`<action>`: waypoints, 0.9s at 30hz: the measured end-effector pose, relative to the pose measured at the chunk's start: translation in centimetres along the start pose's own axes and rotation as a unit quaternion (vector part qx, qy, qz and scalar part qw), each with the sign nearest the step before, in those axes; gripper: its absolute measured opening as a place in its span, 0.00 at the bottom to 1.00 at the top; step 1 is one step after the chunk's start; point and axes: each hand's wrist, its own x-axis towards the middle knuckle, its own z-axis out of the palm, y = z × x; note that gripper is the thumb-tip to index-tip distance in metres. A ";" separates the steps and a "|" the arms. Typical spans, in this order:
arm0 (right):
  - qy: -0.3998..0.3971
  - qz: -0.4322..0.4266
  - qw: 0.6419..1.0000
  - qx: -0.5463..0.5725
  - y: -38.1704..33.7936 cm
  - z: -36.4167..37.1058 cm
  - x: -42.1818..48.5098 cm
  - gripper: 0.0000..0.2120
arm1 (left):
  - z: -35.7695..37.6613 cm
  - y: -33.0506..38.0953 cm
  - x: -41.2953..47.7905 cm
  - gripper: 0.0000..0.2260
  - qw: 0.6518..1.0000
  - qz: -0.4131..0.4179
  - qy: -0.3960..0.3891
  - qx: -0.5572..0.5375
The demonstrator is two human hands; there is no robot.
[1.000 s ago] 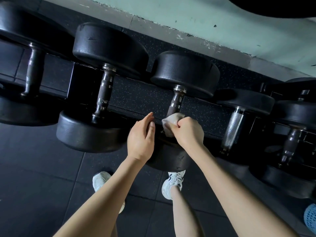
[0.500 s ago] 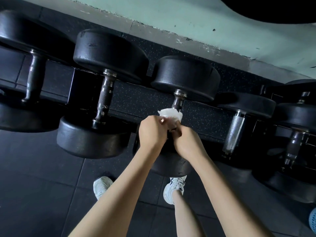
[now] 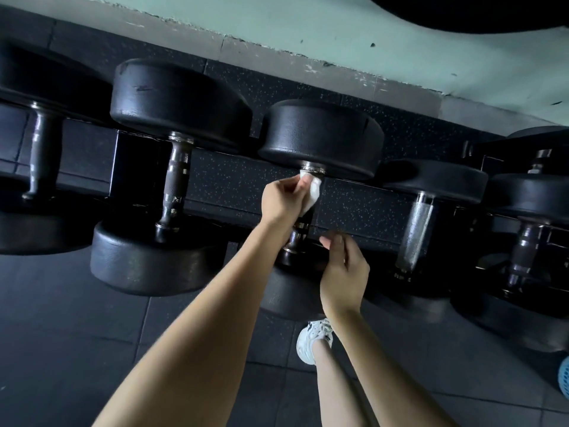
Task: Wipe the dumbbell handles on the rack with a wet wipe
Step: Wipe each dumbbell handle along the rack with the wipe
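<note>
A single view was taken from a wide-angle camera worn on the head, directed forward and down. The dumbbells point(image 3: 178, 97) on the rack point(image 3: 86, 158) were seen close, from above, across the frame's middle; the wall point(image 3: 338, 32) was caught at the top, the floor point(image 3: 61, 334) and a shoe point(image 3: 314, 337) below.

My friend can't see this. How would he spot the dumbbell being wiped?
Below the pale green wall runs a row of black dumbbells. Take the third dumbbell from the left. Only its handle has a white wipe on it, gripped by the left hand.
</note>
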 end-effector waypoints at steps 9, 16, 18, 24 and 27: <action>0.011 0.018 1.000 -0.009 -0.1 0.3 0.1 0.12 | -1.3 -0.5 0.4 0.17 0.988 0.098 -0.039 0.113; 0.022 0.008 0.999 -0.037 0.0 0.5 0.1 0.12 | -1.7 -0.9 -0.1 0.21 0.920 0.193 0.012 0.342; 0.016 0.011 0.999 -0.038 -0.1 0.4 0.1 0.12 | -1.9 -0.6 0.9 0.22 0.963 0.132 -0.039 0.234; -0.011 0.014 1.000 -0.004 -0.1 0.0 0.0 0.12 | -2.1 0.3 1.4 0.20 0.979 0.007 -0.202 -0.027; -0.004 0.000 1.000 0.000 -0.1 -0.2 0.1 0.11 | -2.5 -0.7 1.3 0.20 0.976 0.108 -0.187 0.032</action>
